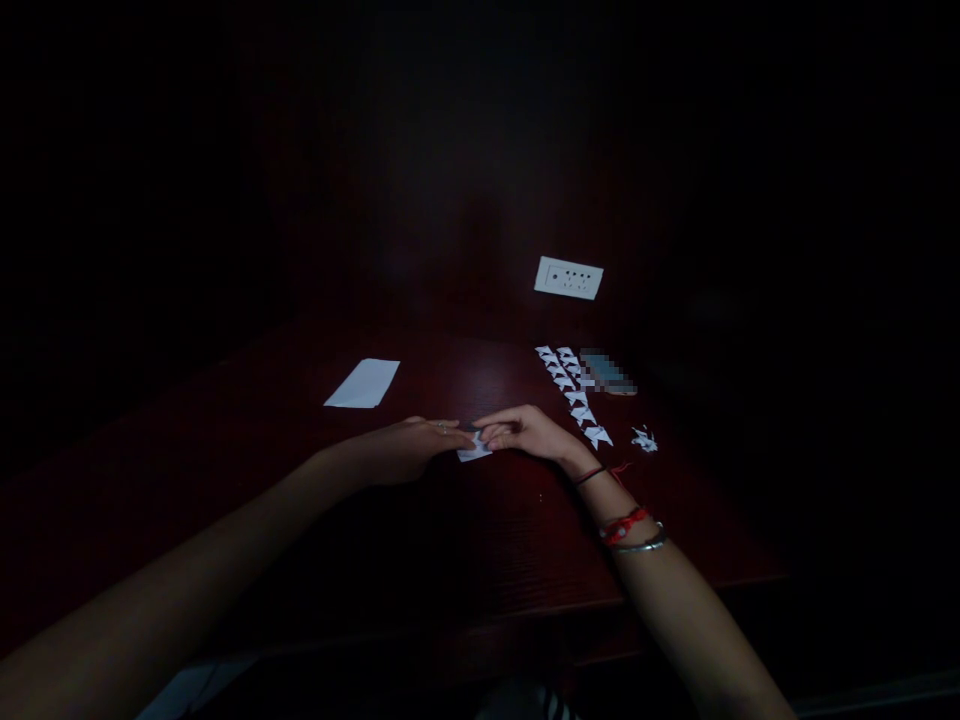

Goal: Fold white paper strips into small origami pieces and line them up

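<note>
A small folded piece of white paper (472, 455) lies on the dark red table between my two hands. From the left, my left hand (416, 447) has its fingertips closed on the paper's edge; a ring shows on one finger. My right hand (529, 432) bends over the right side of the same piece, thumb and fingers pinching it. Part of the paper is hidden under the fingertips. To the right of my hands, several small folded white paper shapes (577, 400) stand in two slanting rows.
A flat white sheet or stack of paper (363, 384) lies at the left. Beyond the paper rows is a blurred-out phone (609, 372), with a little heap of paper scraps (643, 439) nearer me. A white socket plate (568, 278) is on the back panel. Surroundings are very dark.
</note>
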A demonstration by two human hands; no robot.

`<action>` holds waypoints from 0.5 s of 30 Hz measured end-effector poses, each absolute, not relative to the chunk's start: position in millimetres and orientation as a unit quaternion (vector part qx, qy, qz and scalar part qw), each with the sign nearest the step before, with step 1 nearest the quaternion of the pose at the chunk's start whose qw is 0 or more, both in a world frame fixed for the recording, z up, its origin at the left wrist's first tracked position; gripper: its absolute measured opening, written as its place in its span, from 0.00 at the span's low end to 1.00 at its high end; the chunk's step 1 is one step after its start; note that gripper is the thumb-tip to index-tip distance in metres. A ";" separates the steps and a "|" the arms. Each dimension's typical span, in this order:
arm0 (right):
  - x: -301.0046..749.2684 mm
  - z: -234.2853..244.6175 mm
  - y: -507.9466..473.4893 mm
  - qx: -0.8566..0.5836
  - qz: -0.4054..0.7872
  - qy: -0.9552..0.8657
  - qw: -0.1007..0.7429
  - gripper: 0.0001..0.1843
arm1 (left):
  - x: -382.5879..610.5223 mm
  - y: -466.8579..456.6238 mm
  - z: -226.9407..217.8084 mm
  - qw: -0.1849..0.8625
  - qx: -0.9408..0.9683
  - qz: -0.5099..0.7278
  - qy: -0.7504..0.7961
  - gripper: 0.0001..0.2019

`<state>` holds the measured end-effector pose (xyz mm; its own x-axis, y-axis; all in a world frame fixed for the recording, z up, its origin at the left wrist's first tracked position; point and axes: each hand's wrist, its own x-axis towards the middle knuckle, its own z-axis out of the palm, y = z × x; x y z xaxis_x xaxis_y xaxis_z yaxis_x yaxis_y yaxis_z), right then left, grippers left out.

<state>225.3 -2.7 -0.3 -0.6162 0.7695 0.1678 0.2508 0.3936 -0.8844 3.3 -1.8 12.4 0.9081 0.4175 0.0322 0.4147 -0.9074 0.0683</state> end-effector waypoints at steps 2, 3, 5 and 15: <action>224.6 0.1 -4.0 -0.328 0.447 -0.780 0.290 0.18 | 2.6 -3.0 13.8 0.035 0.974 0.019 0.223 0.33; 224.1 0.3 -4.6 -0.336 0.434 -0.782 0.296 0.15 | 2.6 -3.8 14.4 0.038 0.973 0.018 0.227 0.33; 222.7 0.3 -5.2 -0.362 0.384 -0.789 0.314 0.10 | 3.0 -5.3 15.4 0.045 0.972 0.016 0.232 0.34; 214.9 -3.8 -1.9 -0.460 0.274 -0.773 0.339 0.13 | 6.6 -8.3 18.6 0.050 0.970 0.007 0.236 0.35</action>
<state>214.9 -1.9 -3.8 -0.3465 0.8976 0.2724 0.5251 0.4263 -0.7366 6.6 -8.3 18.6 0.8886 0.4585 -0.0104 0.4571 -0.8836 0.1011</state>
